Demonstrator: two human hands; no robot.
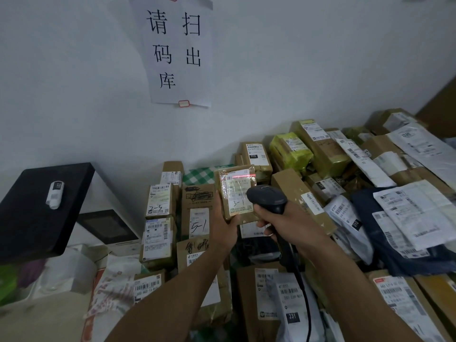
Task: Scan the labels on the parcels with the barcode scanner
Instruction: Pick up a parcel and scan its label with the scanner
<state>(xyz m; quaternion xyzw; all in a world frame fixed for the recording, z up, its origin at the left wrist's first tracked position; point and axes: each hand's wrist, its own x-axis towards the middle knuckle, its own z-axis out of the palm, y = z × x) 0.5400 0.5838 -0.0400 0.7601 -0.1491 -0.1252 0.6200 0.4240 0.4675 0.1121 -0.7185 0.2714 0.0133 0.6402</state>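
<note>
Parcel pile (291,186); box (237,191) in left hand (223,224)

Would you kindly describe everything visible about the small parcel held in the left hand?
The small parcel is a brown cardboard box under glossy clear tape, held upright by the left hand, which grips its lower left edge. Its white label faces the camera, with "3-1" handwritten low down. A red scan line crosses the label's top.
</note>
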